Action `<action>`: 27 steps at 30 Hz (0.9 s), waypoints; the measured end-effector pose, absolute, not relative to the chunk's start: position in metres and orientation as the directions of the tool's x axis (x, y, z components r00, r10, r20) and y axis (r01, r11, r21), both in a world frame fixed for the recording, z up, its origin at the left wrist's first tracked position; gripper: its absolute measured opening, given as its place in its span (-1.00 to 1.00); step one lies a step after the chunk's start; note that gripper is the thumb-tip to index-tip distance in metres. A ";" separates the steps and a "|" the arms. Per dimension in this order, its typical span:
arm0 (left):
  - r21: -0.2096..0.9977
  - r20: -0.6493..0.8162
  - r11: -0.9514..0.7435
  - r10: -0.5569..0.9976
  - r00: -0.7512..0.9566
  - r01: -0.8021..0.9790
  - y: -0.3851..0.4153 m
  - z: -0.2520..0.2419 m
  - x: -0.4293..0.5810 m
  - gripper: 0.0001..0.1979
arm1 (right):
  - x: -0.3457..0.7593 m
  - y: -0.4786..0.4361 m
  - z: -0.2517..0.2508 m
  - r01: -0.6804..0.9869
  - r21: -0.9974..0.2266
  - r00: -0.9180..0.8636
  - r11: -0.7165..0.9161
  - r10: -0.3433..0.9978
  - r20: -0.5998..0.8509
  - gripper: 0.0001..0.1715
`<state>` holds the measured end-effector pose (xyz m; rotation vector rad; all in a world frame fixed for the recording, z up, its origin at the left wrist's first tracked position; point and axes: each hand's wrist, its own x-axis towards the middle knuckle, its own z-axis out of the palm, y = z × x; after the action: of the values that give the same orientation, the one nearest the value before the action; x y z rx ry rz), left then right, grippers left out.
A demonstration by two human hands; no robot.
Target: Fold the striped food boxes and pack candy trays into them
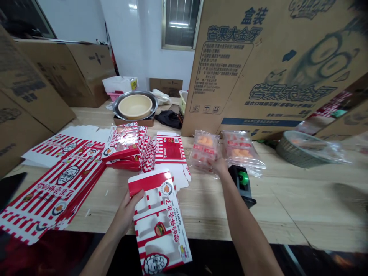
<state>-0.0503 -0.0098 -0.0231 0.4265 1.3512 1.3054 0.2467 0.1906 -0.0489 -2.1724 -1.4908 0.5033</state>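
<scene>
My left hand [128, 211] grips the left edge of a folded red-and-white striped carton [159, 222] at the near edge of the wooden table [287, 207]. My right hand [220, 165] reaches forward and is closed on a clear plastic packet of orange snacks [204, 149]. A second similar packet [241, 151] lies just to the right of it.
Flat red-and-white cartons [54, 188] are stacked at the left, with several folded ones [126, 147] in the middle. A tape dispenser [243, 184] sits by my right arm. Large cardboard boxes [273, 65] stand behind; a basket [301, 149] is at right, a bowl [135, 105] farther back.
</scene>
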 end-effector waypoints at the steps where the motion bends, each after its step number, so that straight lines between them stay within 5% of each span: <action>1: 0.834 -0.470 0.325 0.841 -0.267 -0.445 -0.009 -0.021 -0.049 -0.53 | 0.247 0.189 -0.050 0.778 -0.556 0.317 -0.291 0.947 -0.052 -0.72; 7: 0.788 -0.520 0.364 0.826 -0.219 -0.496 -0.008 -0.014 -0.043 -0.67 | 0.252 0.164 -0.034 0.818 -0.560 0.218 -0.134 0.972 0.086 -0.75; 11: 0.902 -0.403 0.372 0.907 -0.118 -0.220 -0.013 -0.009 -0.049 -0.62 | 0.260 0.135 0.004 0.834 -0.551 0.125 0.018 0.967 0.221 -0.95; 14: 0.973 -0.064 0.049 0.996 0.060 0.225 -0.012 0.008 -0.049 -0.66 | 0.266 0.104 0.041 0.823 -0.521 -0.038 0.229 0.936 0.351 -0.93; 18: 0.724 0.217 -0.400 0.906 0.365 0.562 0.000 0.042 -0.035 -0.75 | 0.256 0.047 0.086 0.612 -0.578 -0.397 0.540 0.842 0.366 -0.94; 21: 0.702 0.123 -0.515 0.768 0.628 0.492 0.008 0.061 -0.022 -0.76 | 0.241 0.014 0.105 0.400 -0.699 -0.566 0.593 0.759 0.321 -0.88; 23: 0.795 0.052 -0.468 0.686 0.725 0.386 0.009 0.064 -0.017 -0.75 | 0.239 0.007 0.106 0.301 -0.766 -0.478 0.567 0.785 0.393 -0.80; 27: 0.929 0.040 -0.207 0.880 0.474 0.306 0.003 0.052 -0.016 -0.75 | 0.248 0.024 0.083 0.024 -0.924 -0.193 0.381 0.909 0.370 -0.41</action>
<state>-0.0159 0.0033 0.0516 1.7501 1.0130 0.7398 0.2476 0.0241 0.0827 -0.8640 -1.5467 1.0133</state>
